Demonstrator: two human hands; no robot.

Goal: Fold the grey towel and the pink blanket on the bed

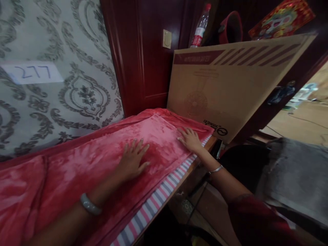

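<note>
Blanket (84, 177) lies under left hand (133, 159) and right hand (190, 139), both spread flat.

Two hands (133, 159), one blanket (84, 174), one box (230, 89), one bottle (200, 28).

Bed (179, 177): striped sheet (153, 205) beneath red plush blanket (84, 171); cardboard box (230, 92) at end.

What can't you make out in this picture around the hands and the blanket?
- Head view: the blanket runs off the left edge.
- Print on the cardboard box is too faint to read.
- Both palms, left hand and right hand, lie face down, hidden.
</note>
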